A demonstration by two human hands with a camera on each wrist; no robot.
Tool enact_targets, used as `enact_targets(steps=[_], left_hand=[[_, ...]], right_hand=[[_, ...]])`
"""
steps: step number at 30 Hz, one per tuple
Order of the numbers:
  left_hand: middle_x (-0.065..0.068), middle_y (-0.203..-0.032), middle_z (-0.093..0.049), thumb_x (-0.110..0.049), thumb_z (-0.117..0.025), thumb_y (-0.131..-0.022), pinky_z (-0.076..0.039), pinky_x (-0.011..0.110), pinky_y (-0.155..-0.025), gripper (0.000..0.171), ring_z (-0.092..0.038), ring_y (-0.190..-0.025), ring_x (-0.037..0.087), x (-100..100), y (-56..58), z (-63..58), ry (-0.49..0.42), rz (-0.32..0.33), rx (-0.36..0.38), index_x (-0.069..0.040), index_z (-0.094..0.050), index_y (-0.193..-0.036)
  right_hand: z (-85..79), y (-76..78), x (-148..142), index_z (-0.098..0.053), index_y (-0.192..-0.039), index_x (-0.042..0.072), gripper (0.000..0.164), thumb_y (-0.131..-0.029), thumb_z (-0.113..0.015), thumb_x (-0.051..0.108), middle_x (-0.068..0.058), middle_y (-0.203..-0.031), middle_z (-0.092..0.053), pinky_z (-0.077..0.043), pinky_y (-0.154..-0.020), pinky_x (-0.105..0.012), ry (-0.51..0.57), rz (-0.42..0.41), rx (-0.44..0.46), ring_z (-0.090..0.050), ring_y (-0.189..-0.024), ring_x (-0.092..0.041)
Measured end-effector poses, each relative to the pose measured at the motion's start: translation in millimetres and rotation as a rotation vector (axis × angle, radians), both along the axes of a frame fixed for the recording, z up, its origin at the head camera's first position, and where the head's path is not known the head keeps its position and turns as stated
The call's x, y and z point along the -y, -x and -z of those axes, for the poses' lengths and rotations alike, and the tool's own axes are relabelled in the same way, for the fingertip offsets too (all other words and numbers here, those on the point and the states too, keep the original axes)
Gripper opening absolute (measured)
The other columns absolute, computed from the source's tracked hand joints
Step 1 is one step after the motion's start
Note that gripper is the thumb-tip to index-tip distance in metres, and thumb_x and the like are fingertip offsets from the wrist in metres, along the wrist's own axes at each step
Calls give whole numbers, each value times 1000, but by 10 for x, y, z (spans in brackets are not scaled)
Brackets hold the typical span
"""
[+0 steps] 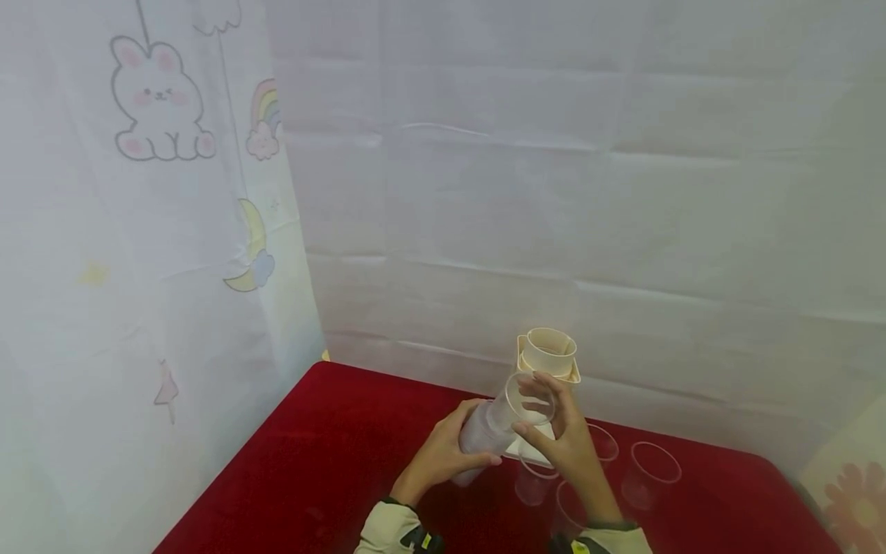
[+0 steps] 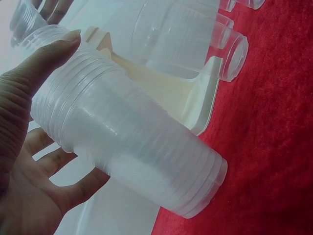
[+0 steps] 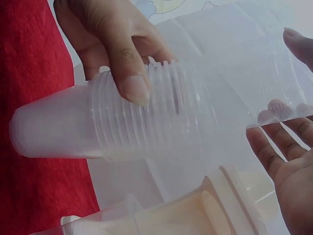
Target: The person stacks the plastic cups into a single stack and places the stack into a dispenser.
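Observation:
My left hand (image 1: 443,454) grips a stack of nested clear plastic cups (image 2: 132,142) from the side, its thumb across the ribbed rims. The stack is tilted, with its closed bottoms toward the red table. At its upper end, one clear plastic cup (image 3: 239,73) sticks well out of the stack, its mouth turned toward my right hand (image 1: 567,431). The thumb and fingers of that hand curl round this cup near its rim. Just behind the hands stands a cream holder (image 1: 551,355) with a round ring on top; its lower part is partly hidden by them.
Several clear cups, one of them a cup (image 1: 644,481) at the far right, stand on the red cloth (image 1: 311,462) beside and behind my right forearm. A pale hanging sheet (image 1: 450,208) closes off the back, and a printed one (image 1: 166,308) the left side.

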State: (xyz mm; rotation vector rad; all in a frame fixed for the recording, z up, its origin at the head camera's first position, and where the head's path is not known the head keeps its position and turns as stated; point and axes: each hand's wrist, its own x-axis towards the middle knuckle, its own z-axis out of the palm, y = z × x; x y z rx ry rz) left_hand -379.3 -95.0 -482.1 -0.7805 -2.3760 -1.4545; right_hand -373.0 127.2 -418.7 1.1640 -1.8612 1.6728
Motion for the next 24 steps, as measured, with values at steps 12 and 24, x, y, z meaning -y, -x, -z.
enact_targets(steps=[12,24], left_hand=[[-7,-132,-58,-45,-85,-77,-49,35,-92,80,-58,-110,11,-9,-26,-29,14,-10,14,-29,-44,-144],[-6,-131,-59,-45,-85,-77,-51,33,-87,80,-59,-107,12,-19,-53,-13,13,-4,3,-28,-45,-143]], right_hand=[[64,1,26,-34,-143,-12,76,-76,-67,-25,-23,-130,-56,-48,-95,-25,35,-19,-42,-56,-122,-17],[134,-22,48,-35,-142,-12,75,-77,-69,-23,-35,-126,-53,-47,-94,-21,0,32,-37,-56,-121,-18]])
